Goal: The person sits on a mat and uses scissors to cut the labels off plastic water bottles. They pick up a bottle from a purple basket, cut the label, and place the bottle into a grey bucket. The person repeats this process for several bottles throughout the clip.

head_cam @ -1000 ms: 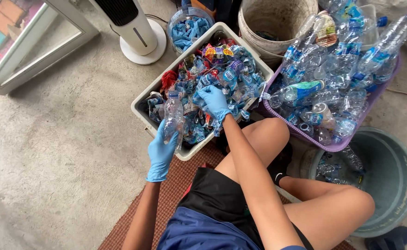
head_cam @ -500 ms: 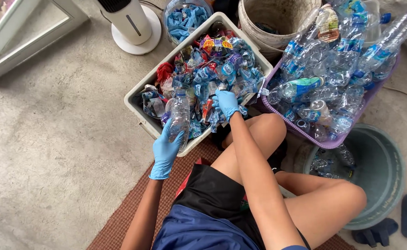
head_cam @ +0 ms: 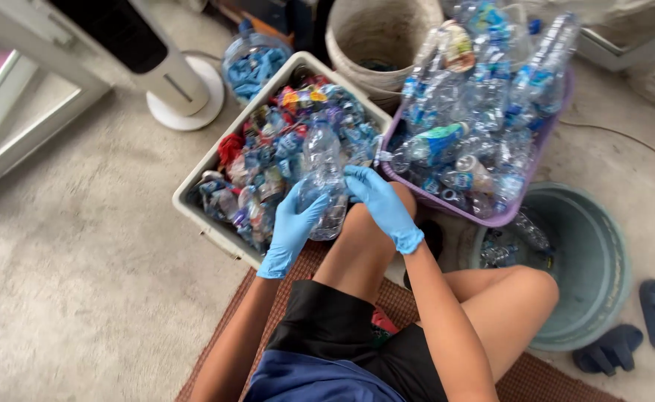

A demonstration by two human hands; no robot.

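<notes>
Bottle [head_cam: 321, 175] is hanging over the near edge of the grey crate [head_cam: 193, 195] — left hand [head_cam: 292, 231] gripping its base, right hand [head_cam: 382, 205] pinching its side; the thin plastic is maybe slipping from the gloves.

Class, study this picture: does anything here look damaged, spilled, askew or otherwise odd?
Nothing is spilled. The clear plastic bottle, held by the left hand and right hand, looks crumpled, like those heaped in the white crate and purple basket. Two blue sandals lie apart at different angles by the green tub.
</notes>
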